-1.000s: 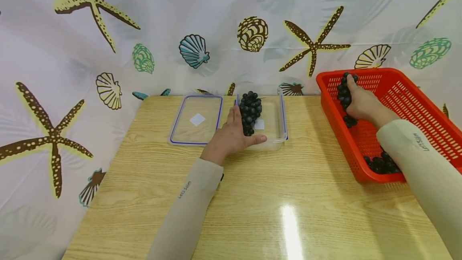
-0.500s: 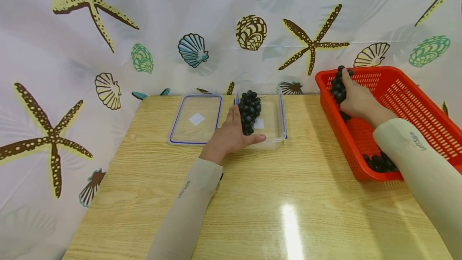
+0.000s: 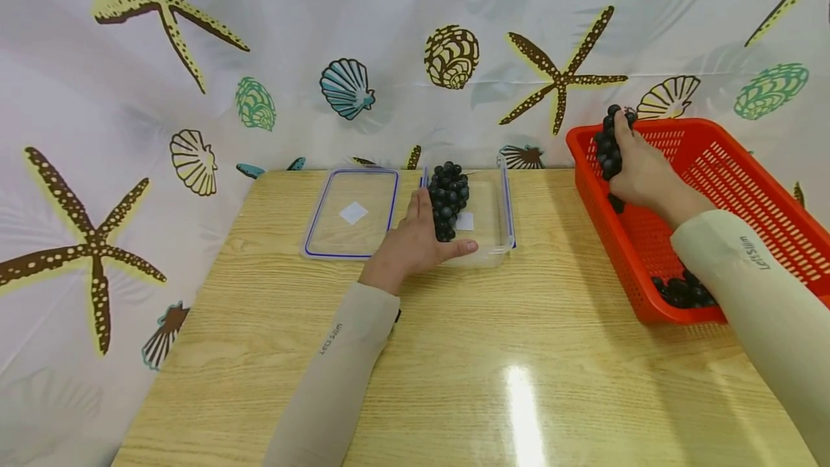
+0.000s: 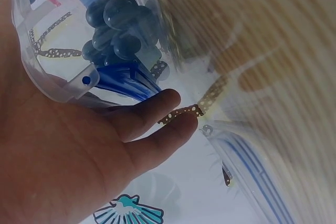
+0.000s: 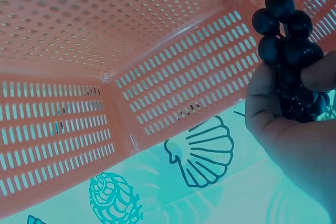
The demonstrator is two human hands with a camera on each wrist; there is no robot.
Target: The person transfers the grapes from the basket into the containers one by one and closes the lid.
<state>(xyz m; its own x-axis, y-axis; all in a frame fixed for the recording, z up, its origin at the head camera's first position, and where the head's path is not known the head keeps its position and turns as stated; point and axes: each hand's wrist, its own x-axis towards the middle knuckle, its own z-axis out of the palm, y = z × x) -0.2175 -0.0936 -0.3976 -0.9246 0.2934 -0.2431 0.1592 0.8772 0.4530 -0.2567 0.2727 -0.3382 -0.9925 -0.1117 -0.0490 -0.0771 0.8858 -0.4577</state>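
At the far left, a white curtain (image 3: 214,42) printed with starfish and shells is seen; the backdrop is formed by it behind the full width of the wood-grain tabletop (image 3: 467,352). Next, a clear lid (image 3: 350,234) edged with a blue seal is laid flat near the back edge, and a pale diamond-shaped patch (image 3: 354,213) is seen on it.

To the right of the lid, the left hand (image 3: 415,240) is placed at the near left corner of a clear container (image 3: 508,215). Its fingers are extended along the left wall and nothing is gripped; the thumb is spread apart and pointed rightward across the near side. Two straight fingertips are shown beside the container in the left wrist view. The forearm is covered by a pale left sleeve (image 3: 337,373). Inside the container, a bunch of dark grapes (image 3: 449,197) is set along the left wall; a pale square patch (image 3: 465,221) is seen to its right.

On the tabletop at right, well apart from the container, a red slotted basket (image 3: 606,251) is stood. Over its far left corner, a second bunch (image 3: 608,150) is held by the right hand (image 3: 645,175), with thumb and fingers closed around it, as confirmed in the right wrist view. At the basket's near end, more grapes (image 3: 684,291) are partly hidden by the right sleeve (image 3: 746,265).
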